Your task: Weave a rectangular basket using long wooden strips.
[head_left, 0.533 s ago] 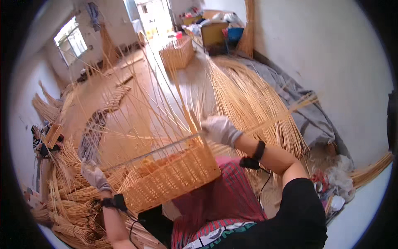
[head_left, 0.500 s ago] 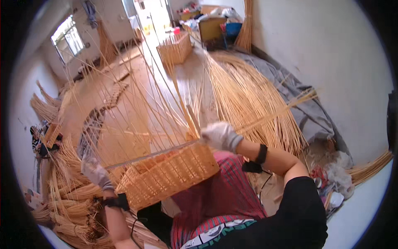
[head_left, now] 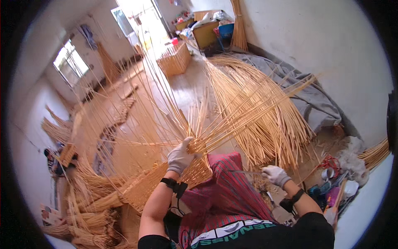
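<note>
A half-woven wicker basket lies tilted in front of me, beside my lap, with long thin stakes rising from its rim. My left hand, in a pale glove, is closed around the basket's far right corner, where stakes fan out to the right. Away from the basket, over the right side of the striped red cloth on my lap, is my gloved right hand. Its fingers are closed on one end of a thin grey bar, which points left toward the basket.
A large heap of loose canes covers the floor ahead right, on a grey sheet. Cane bundles lie at my left. A finished-looking basket stands farther off. Tape and plastic bags clutter the right; another person sits far left.
My left hand has gone from the basket's left end to its right corner. My right hand has left that corner and moved right and down. The grey bar no longer lies along the rim.
</note>
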A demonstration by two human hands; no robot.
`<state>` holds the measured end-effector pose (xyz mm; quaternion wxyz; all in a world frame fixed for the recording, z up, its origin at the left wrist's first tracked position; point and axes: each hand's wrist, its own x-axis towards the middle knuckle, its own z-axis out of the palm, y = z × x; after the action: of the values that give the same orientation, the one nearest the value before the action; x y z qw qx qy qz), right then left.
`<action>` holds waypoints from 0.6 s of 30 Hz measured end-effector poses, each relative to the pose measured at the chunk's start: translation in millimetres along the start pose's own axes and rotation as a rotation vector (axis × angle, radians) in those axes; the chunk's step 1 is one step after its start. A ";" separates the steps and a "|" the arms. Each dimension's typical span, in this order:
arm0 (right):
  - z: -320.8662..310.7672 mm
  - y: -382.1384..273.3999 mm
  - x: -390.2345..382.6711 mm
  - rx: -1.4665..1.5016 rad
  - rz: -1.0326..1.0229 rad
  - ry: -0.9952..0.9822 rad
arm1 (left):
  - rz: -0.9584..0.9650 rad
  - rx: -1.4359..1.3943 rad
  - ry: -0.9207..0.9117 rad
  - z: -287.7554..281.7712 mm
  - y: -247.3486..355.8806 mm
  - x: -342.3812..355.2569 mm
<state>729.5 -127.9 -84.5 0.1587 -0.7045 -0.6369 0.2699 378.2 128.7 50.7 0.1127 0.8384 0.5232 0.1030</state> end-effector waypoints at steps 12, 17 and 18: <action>-15.5 -4.7 20.2 0.864 0.084 0.598 | 0.081 -0.963 0.597 -169.3 -85.7 -80.9; -108.0 -121.8 18.3 0.467 -0.431 0.448 | 0.254 -0.913 0.870 -161.3 -121.1 -139.2; -127.1 -149.9 25.0 0.385 -0.618 0.543 | 0.257 -0.912 0.923 -155.2 -127.4 -148.0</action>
<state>682.9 -67.3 98.2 0.5211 -0.4841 -0.6910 0.1291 160.5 62.5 152.7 0.2078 0.6321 0.3176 0.6756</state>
